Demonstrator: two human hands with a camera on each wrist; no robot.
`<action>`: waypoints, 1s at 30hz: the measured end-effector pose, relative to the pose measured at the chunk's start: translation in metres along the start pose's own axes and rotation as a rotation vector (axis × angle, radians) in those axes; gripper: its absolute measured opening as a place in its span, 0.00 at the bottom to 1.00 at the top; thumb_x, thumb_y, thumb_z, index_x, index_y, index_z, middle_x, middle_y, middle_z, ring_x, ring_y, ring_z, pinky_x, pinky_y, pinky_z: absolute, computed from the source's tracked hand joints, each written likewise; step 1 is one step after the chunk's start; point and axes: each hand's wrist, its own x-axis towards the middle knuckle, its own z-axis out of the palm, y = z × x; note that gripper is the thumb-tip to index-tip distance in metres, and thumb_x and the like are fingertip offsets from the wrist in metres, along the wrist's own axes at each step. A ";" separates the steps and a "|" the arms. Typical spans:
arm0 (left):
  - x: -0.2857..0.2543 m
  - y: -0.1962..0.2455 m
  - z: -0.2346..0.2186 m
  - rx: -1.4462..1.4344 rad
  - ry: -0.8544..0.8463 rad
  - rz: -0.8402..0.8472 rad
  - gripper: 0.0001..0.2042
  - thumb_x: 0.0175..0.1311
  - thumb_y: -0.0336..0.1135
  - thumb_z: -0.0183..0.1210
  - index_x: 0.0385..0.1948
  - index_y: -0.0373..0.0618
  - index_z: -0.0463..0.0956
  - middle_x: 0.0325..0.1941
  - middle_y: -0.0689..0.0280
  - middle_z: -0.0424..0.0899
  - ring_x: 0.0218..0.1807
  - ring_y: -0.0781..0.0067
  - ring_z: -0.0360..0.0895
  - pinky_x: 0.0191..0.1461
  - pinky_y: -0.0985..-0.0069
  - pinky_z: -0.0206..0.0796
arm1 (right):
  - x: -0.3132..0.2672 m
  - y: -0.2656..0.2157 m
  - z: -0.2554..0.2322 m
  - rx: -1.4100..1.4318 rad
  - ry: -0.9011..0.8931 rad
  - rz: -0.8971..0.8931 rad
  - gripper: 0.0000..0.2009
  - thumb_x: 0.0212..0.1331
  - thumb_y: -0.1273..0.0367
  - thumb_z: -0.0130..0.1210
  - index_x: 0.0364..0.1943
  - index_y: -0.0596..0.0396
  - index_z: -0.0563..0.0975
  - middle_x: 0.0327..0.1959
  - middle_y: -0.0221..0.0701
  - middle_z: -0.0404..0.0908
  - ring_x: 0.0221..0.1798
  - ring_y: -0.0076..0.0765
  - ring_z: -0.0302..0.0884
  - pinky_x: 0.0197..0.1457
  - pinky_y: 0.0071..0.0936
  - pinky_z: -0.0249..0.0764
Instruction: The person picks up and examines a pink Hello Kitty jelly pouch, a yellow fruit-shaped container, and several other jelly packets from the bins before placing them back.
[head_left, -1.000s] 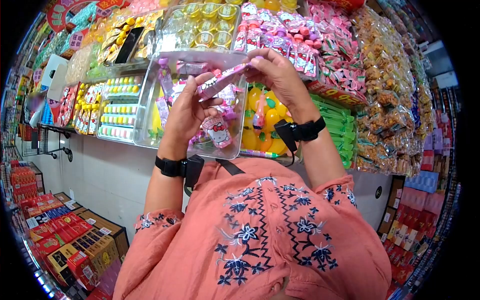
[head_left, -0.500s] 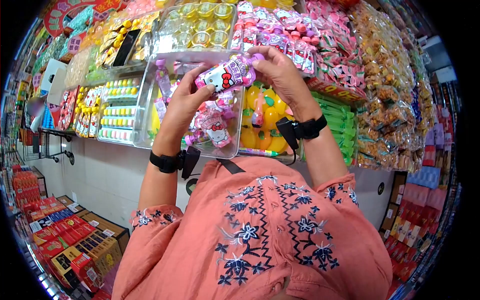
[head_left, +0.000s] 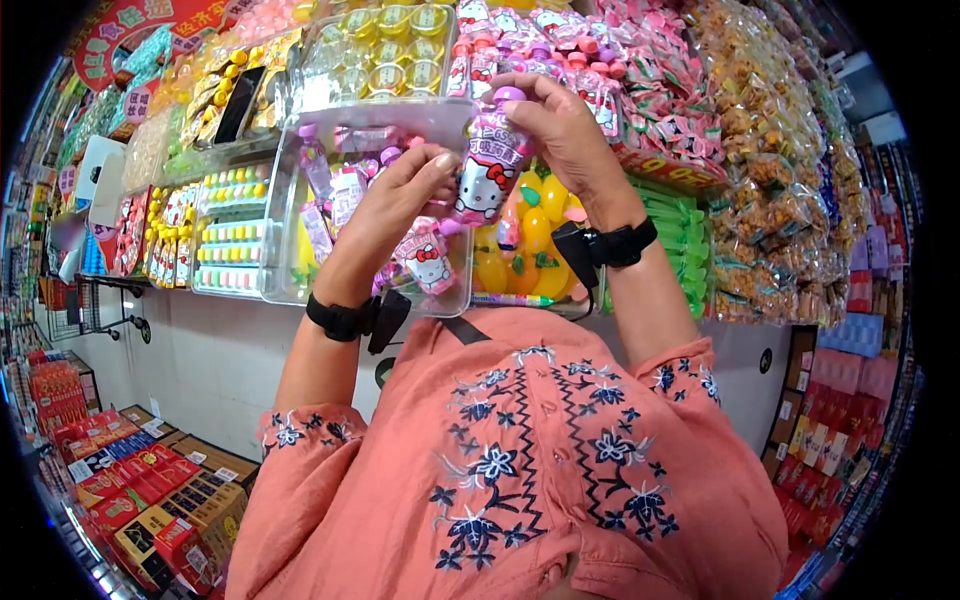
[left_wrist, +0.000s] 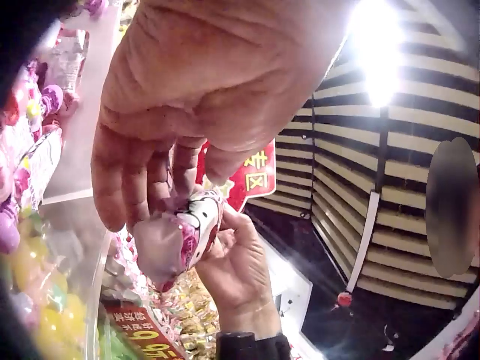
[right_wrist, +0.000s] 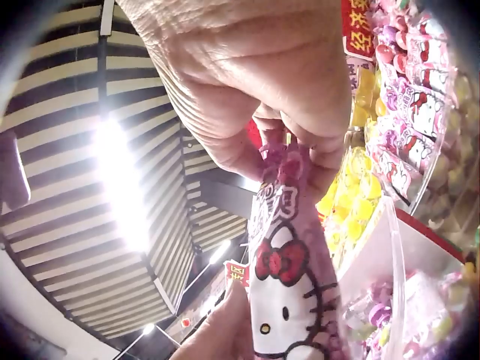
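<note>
A pink cat-face drink pouch (head_left: 487,160) with a purple cap hangs upright in front of a clear plastic bin (head_left: 290,250) of similar pouches. My right hand (head_left: 560,125) pinches the pouch at its cap end from above; the same pouch (right_wrist: 289,300) fills the right wrist view below those fingers. My left hand (head_left: 405,195) holds the pouch's lower left side with its fingertips. In the left wrist view the pouch (left_wrist: 176,240) sits under the left fingers (left_wrist: 135,187), with the right hand (left_wrist: 236,274) behind it.
Shelves packed with candy and jelly cups (head_left: 400,50) rise ahead. Pink pouches (head_left: 640,90) and bagged snacks (head_left: 780,170) hang at right. Yellow fruit-shaped sweets (head_left: 530,240) lie behind the bin. Red boxes (head_left: 110,470) are stacked low on the left.
The pouch has turned from lying sideways to hanging upright with its cat face outward. Both hands kept hold of it, shifting slightly right.
</note>
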 end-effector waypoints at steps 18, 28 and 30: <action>0.014 -0.001 0.004 0.066 0.180 0.150 0.06 0.74 0.36 0.53 0.39 0.45 0.74 0.34 0.72 0.79 0.35 0.81 0.78 0.34 0.77 0.76 | -0.015 0.006 0.004 -0.115 0.046 0.169 0.13 0.67 0.61 0.58 0.44 0.57 0.78 0.35 0.25 0.80 0.36 0.19 0.77 0.43 0.19 0.75; 0.020 -0.007 0.003 0.119 0.205 0.134 0.07 0.74 0.37 0.51 0.38 0.45 0.73 0.34 0.71 0.79 0.35 0.80 0.79 0.36 0.77 0.76 | -0.023 0.003 0.000 -0.248 -0.007 0.096 0.12 0.69 0.61 0.56 0.35 0.55 0.76 0.27 0.25 0.80 0.27 0.20 0.77 0.34 0.20 0.76; 0.023 -0.006 0.002 0.109 0.190 0.131 0.08 0.74 0.38 0.51 0.39 0.45 0.73 0.35 0.71 0.79 0.35 0.80 0.79 0.37 0.77 0.76 | -0.022 0.005 -0.003 -0.256 0.007 0.080 0.12 0.70 0.61 0.56 0.35 0.55 0.76 0.27 0.25 0.80 0.27 0.20 0.77 0.34 0.21 0.76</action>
